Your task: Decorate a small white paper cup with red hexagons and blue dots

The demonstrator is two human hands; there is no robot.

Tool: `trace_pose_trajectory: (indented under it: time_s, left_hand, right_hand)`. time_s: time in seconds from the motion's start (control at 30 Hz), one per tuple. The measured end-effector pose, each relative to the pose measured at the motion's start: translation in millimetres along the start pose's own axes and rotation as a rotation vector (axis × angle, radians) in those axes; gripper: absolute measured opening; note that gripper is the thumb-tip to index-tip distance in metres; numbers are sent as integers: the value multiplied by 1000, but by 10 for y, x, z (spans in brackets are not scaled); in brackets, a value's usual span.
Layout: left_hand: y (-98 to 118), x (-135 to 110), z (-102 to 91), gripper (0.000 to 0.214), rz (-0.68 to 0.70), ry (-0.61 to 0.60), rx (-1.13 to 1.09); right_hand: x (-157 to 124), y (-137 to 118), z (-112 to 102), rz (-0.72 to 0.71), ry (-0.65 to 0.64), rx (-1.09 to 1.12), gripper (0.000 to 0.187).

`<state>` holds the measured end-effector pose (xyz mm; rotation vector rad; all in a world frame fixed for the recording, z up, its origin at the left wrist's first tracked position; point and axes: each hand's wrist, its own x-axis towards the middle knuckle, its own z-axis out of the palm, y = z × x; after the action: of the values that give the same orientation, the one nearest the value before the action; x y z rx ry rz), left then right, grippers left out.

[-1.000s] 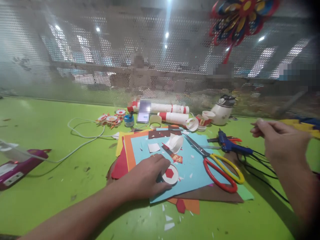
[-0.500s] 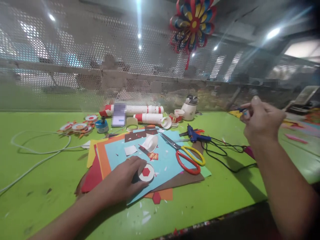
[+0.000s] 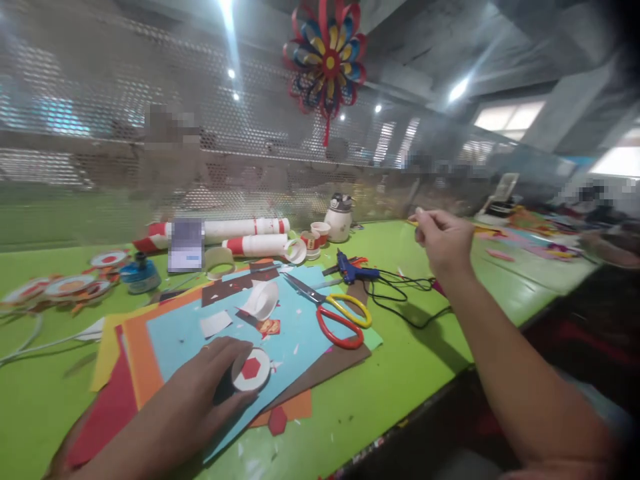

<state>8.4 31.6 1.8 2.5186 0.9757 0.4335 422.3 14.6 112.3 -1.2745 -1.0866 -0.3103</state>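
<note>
My left hand (image 3: pixel 217 387) is closed around the side of a white round piece, perhaps a paper cup base (image 3: pixel 261 379), with a red hexagon on its face. It rests on light blue paper (image 3: pixel 175 337). My right hand (image 3: pixel 443 241) is raised over the right of the table, fingers pinched together; whatever is in them I cannot make out. Between the hands lie scissors (image 3: pixel 340 320) with one red and one yellow handle. Behind them is a blue glue gun (image 3: pixel 353 270). A curled white paper piece (image 3: pixel 263 300) and a red hexagon (image 3: pixel 277 421) lie near my left hand.
White and red paper tubes (image 3: pixel 240 230), a phone (image 3: pixel 186 247), a tape roll (image 3: pixel 220 262) and a white bottle (image 3: pixel 339 219) stand at the back. A blue jar (image 3: pixel 140 275) is beside decorated discs (image 3: pixel 70 285). A black cord (image 3: pixel 400 313) trails right.
The view has swung to the right, so the table things sit further left. My left hand still grips the white round piece. My right hand stays raised, fingers pinched.
</note>
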Motion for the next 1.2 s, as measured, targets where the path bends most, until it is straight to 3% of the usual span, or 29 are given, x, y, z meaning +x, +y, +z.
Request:
trace_pose_trajectory:
  time_s: [0.23, 0.4, 0.5, 0.63, 0.8, 1.03, 1.1, 1.2]
  left_hand:
    - [-307, -19, 177, 44, 20, 66, 62]
    - [-250, 12, 101, 45, 22, 71, 83]
    - [-186, 43, 18, 44, 34, 82, 59]
    - [-163, 45, -49, 42, -2, 104, -6]
    - [-95, 23, -102, 46, -86, 161, -71]
    - [54, 50, -62, 38, -45, 192, -120]
    - [70, 45, -48, 36, -58, 184, -114]
    - [86, 33, -55, 34, -60, 161, -118]
  right_hand:
    - [-31, 235, -217, 14, 107, -29, 31]
    - [-104, 245, -267, 47, 96, -29, 43]
    - [-183, 235, -252, 53, 25, -84, 47]
    - [-327, 214, -227, 50, -225, -251, 42]
    - [-503, 133, -29, 9, -680, -524, 25]
    - [-710, -19, 917, -311, -1298, -776, 33]
    - [-729, -57, 1150, -386, -1437, -841, 34]
    - [-706, -127, 1339, -486, -1563, -915, 35]
